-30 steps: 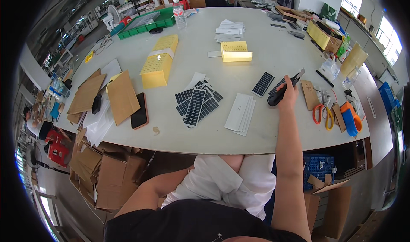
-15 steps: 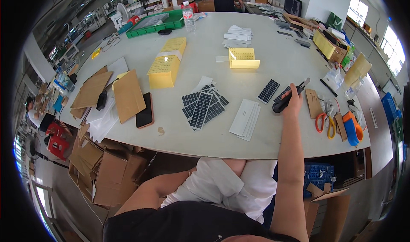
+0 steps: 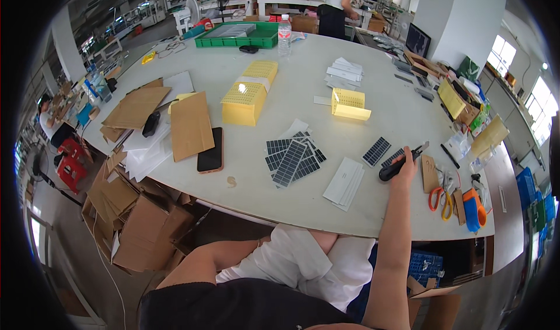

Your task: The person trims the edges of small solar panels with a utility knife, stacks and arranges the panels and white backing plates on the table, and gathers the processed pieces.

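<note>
My right hand (image 3: 403,170) is closed round a black utility knife (image 3: 391,172) at the right of the table, its blade pointing up and to the right. Just left of the knife, a small dark solar panel (image 3: 376,151) lies flat, and another panel (image 3: 392,158) shows partly beside the hand. Nearer me is a fanned stack of white strips (image 3: 343,184). Mid-table lies a loose pile of dark gridded solar panels (image 3: 290,164). My left forearm (image 3: 233,254) rests toward my lap; the left hand is hidden.
Right of my hand lie a cardboard piece (image 3: 430,172), orange-handled scissors (image 3: 441,202) and a blue-and-orange tape dispenser (image 3: 475,210). Yellow label sheets (image 3: 248,105), a phone (image 3: 211,152), cardboard (image 3: 191,126) and a bottle (image 3: 284,35) occupy the table. A person (image 3: 341,6) stands beyond.
The view has tilted up and shifted, so the table sits lower and more of the far room shows. My right hand still holds the knife near the panels.
</note>
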Demonstrator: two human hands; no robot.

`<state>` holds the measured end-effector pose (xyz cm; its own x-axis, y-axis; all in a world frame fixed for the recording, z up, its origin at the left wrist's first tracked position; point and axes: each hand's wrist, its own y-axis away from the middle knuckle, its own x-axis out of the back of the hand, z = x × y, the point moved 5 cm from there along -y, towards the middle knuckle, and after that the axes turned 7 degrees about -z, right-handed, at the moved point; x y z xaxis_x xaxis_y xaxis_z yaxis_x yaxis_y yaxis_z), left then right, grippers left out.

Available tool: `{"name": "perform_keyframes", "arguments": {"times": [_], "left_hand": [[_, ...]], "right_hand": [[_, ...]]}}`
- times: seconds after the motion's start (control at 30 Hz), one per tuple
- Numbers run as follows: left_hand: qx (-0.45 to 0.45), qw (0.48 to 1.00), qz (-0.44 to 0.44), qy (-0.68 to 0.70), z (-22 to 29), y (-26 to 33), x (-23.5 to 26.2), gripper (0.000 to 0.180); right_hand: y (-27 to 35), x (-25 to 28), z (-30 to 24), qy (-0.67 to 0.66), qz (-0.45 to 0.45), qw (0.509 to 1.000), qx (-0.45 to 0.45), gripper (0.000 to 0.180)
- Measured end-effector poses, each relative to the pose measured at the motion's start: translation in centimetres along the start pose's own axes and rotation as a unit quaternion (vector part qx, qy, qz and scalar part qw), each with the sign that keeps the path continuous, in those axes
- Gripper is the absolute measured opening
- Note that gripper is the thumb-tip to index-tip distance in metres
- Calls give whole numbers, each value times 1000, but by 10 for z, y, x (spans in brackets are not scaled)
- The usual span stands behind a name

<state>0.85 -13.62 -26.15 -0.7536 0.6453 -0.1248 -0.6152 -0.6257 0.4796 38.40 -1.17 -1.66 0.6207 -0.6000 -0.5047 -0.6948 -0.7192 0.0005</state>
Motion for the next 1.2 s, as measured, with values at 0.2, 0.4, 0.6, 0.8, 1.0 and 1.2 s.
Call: {"name": "perform_keyframes", "arguments": {"times": [0.2,0.4,0.6,0.8,1.0,1.2], "left_hand": [[-27,999,18,0,27,-25,-9,42],[-42,999,26,-5,21,-20,-3,41],[-56,990,39,-125,0,22,57,35],[-180,952,36,-243,143,125,21,14],[-479,824,127,-276,272,139,-2,8],[-493,834,166,-184,339,118,-7,24]], "right_hand": [[-1,-7,3,-26,-27,999,-5,22],[4,-10,4,-25,-78,997,5,29],[39,-33,-17,-20,-249,968,-13,30],[129,-84,-32,196,-406,892,-35,23],[173,-82,-51,271,-441,853,-54,23],[204,-73,-55,291,-459,835,-85,22]]}}
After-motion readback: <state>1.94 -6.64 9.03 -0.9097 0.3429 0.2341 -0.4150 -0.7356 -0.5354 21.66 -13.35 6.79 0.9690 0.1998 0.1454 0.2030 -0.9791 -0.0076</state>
